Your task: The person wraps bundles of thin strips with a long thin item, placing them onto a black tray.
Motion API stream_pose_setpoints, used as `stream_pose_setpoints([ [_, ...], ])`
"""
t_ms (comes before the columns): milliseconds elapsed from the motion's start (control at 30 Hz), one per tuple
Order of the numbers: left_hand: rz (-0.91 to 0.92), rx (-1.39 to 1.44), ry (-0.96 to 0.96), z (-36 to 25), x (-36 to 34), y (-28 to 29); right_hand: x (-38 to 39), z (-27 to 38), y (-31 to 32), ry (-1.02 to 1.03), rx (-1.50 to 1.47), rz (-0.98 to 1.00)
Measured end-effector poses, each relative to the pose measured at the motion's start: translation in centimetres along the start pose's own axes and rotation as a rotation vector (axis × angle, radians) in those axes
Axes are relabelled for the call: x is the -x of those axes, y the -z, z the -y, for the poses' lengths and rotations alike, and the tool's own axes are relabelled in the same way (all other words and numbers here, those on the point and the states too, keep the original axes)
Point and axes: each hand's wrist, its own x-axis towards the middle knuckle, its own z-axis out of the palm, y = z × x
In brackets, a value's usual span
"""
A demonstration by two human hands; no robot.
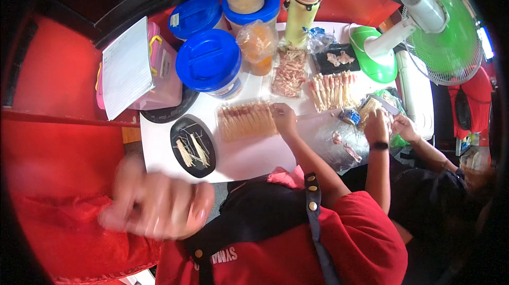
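Observation:
My left hand (159,200) is raised close to the camera at the lower left. Motion smears its fingers, and nothing shows clearly in them. On the white table, my right hand (285,119) has its fingers curled together at the right end of a clear pack (246,121). Rows of thin pale bundles with reddish tops, like meat-wrapped enoki mushrooms, fill this pack. Whatever those fingers pinch is hidden. Left of the pack, a black oval plate (193,147) holds pale sticks or stems. More meat-topped enoki bundles (334,91) lie farther back, beside a bag of sliced meat (289,73).
A co-worker's hands (377,126) handle pale enoki at the right, near a plastic sheet (334,144) with meat scraps. Blue-lidded tubs (208,61), a yellow bottle (302,15) and a green fan (442,30) stand along the back. Paper covers a pink box (169,68).

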Motion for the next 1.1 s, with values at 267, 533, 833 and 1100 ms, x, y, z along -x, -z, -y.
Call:
stream_pose_setpoints([
  [267, 0.713, 0.054, -0.212, -1.4, -0.5, -2.9, 0.2, 0.6, -1.8, 0.09, 0.152, 0.007],
  [533, 0.601, -0.178, -0.282, -2.8, 0.3, -4.5, 0.5, 1.7, -1.7, 0.211, 0.356, 0.01],
  [833, 0.729, -0.124, -0.179, -4.4, 0.4, -5.0, 0.2, 1.4, -1.5, 0.246, 0.423, 0.021],
  [1100, 0.679, -0.424, -0.287, -6.7, 1.7, -5.0, 1.0, 2.7, -1.6, 0.442, 0.4, -0.082],
])
